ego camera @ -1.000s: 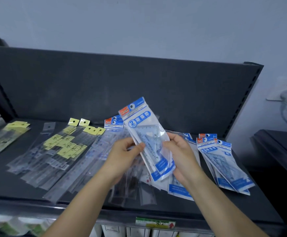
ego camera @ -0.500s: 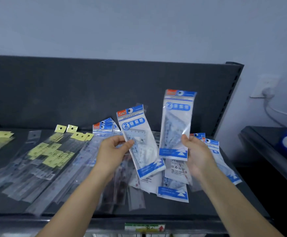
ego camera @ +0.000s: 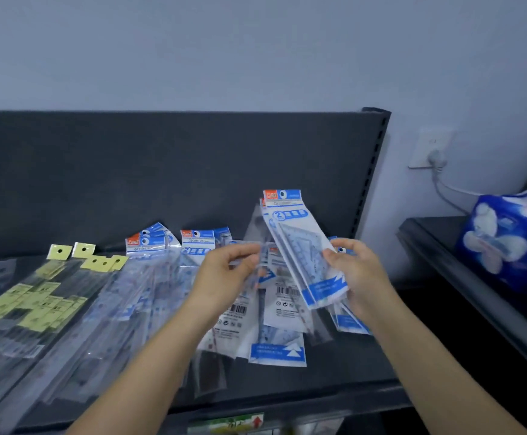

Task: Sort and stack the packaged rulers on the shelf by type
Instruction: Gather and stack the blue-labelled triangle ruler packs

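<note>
My right hand (ego camera: 361, 276) grips a small stack of blue-labelled triangle ruler packs (ego camera: 303, 246), held upright and tilted left above the dark shelf (ego camera: 334, 381). My left hand (ego camera: 224, 277) is just left of it, thumb and forefinger pinching the blurred edge of a clear pack (ego camera: 251, 251) beside that stack. Below both hands lies a loose pile of triangle packs (ego camera: 276, 351), some face down with barcodes showing. Long rulers with yellow tags (ego camera: 36, 304) lie at the left. Long blue-labelled rulers (ego camera: 144, 246) lie next to them.
The shelf's dark back panel (ego camera: 161, 171) rises behind the piles. A few more blue packs (ego camera: 348, 323) lie under my right wrist. To the right stands a dark table with a blue flowered package (ego camera: 513, 246). A wall socket with a cable (ego camera: 431, 149) is above it.
The two packs that my hands held apart have come together in my right hand's stack. My left hand has shifted right, towards that stack. The camera has turned right.
</note>
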